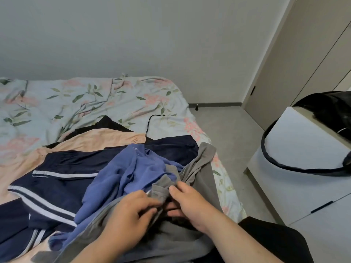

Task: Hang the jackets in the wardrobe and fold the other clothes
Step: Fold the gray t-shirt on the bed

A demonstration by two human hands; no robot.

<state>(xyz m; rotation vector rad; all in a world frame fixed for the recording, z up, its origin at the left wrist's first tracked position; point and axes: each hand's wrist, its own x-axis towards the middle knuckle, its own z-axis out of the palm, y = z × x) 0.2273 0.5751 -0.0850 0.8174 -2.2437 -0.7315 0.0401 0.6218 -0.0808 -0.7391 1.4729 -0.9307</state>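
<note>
Gripped grey garment (201,168) with left hand (131,211) and right hand (188,205). Saw black bag (326,109) on cabinet (303,147), contents hidden.

Readable text: none, on any thing I can see from here.
Blue garment (133,173), on the near part of the bed (117,95): one tiny pale mark close to its far edge, too small to read.
Grey garment (201,168), at the near right edge of the bed: nothing on its band can be made out as letters.
Numbers, brands, signs: none can be read.
</note>
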